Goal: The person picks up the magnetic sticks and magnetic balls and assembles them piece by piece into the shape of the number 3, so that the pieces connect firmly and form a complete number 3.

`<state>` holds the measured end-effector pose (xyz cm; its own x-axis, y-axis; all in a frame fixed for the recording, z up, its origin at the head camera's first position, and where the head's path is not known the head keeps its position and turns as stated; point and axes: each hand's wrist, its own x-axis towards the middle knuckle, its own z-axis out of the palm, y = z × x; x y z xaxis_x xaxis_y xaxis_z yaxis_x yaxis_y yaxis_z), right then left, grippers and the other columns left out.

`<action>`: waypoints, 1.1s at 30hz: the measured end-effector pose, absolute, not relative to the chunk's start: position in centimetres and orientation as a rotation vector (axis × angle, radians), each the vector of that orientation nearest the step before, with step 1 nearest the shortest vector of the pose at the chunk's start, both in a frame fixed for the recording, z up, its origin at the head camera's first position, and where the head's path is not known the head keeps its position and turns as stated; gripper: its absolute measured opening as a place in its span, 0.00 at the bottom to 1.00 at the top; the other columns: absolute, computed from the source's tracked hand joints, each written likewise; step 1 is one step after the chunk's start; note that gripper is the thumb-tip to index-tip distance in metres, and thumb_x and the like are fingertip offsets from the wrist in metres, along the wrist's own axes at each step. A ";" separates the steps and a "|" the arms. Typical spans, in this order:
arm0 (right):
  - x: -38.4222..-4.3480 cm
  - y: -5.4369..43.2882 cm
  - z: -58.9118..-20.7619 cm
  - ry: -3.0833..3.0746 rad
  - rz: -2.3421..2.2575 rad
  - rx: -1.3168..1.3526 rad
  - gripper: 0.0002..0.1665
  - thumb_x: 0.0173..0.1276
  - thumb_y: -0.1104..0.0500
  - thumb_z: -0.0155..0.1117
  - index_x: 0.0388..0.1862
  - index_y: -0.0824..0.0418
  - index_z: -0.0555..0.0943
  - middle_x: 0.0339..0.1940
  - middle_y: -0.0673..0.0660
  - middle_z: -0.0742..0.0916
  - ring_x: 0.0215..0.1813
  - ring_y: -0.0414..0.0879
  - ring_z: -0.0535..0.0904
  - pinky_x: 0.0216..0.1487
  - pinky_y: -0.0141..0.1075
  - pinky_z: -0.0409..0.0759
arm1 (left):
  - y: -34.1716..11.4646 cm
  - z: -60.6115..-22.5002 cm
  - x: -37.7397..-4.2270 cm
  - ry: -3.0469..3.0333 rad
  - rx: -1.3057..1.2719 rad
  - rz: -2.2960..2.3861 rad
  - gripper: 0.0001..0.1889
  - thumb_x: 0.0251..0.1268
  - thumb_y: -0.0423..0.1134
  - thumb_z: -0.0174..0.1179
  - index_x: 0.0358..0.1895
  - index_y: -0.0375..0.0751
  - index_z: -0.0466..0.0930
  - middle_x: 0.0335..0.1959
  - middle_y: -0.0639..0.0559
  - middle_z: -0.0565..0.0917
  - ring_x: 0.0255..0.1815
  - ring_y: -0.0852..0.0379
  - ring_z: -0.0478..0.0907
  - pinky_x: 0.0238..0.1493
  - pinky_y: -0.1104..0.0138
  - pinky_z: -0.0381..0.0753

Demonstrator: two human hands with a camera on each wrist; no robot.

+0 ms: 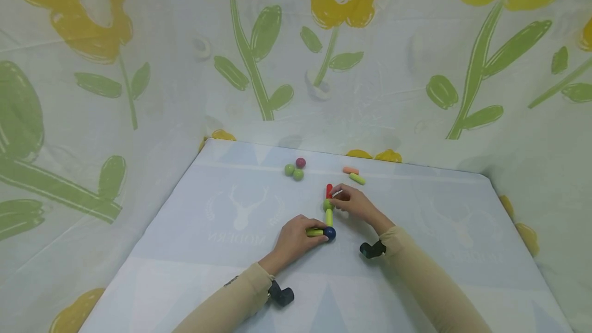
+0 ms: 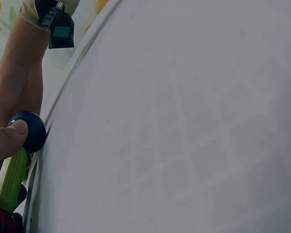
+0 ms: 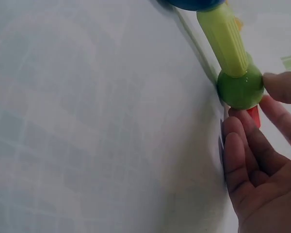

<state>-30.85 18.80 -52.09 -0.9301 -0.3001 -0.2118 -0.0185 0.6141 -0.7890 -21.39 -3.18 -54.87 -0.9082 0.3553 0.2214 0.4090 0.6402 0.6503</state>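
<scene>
My left hand [image 1: 295, 238] grips a yellow-green rod [image 1: 314, 232] whose right end meets a dark blue ball [image 1: 330, 234]; the thumb lies on the ball. In the left wrist view, a dark red ball [image 2: 2, 221] shows at that rod's other end. A second yellow-green rod [image 1: 329, 218] runs from the blue ball away to a green ball [image 1: 328, 204]. My right hand [image 1: 355, 203] pinches this green ball between thumb and fingertips. Beyond it, a red rod [image 1: 329, 189] continues the line, partly hidden by the fingers in the right wrist view.
Farther back on the pale table [image 1: 185, 225] sit two loose green balls [image 1: 298, 174] and a dark pink ball [image 1: 300, 162]. To their right lie an orange rod [image 1: 351, 170] and a yellow-green loose rod [image 1: 357, 178]. A flower-print cloth [image 1: 370, 91] hangs behind.
</scene>
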 end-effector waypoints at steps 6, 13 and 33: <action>-30.7 19.2 -52.5 2.513 -1.238 -0.336 0.18 0.69 0.46 0.71 0.53 0.53 0.83 0.50 0.51 0.87 0.54 0.49 0.80 0.59 0.46 0.79 | -3.2 -54.9 -21.4 -2.787 -0.639 -1.135 0.14 0.58 0.52 0.75 0.48 0.59 0.91 0.35 0.65 0.84 0.33 0.67 0.71 0.35 0.72 0.71; -30.7 19.3 -52.7 2.514 -1.248 -0.359 0.16 0.70 0.48 0.71 0.52 0.52 0.84 0.50 0.50 0.87 0.54 0.48 0.81 0.60 0.47 0.79 | -3.2 -55.2 -21.5 -2.775 -0.652 -1.144 0.14 0.58 0.52 0.75 0.48 0.58 0.91 0.36 0.65 0.85 0.34 0.67 0.72 0.36 0.71 0.71; -30.3 19.2 -52.9 2.526 -1.273 -0.376 0.17 0.69 0.49 0.72 0.52 0.53 0.84 0.49 0.50 0.87 0.51 0.47 0.80 0.56 0.44 0.79 | -3.7 -54.3 -21.7 -2.765 -0.658 -1.166 0.17 0.60 0.54 0.73 0.50 0.52 0.90 0.42 0.63 0.88 0.40 0.65 0.76 0.43 0.68 0.77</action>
<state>-30.34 19.23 -52.89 -0.9247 -0.3555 -0.1364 -0.1019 0.5762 -0.8109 -21.66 -3.67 -54.28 -0.9059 0.3586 0.2250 0.4115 0.6208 0.6673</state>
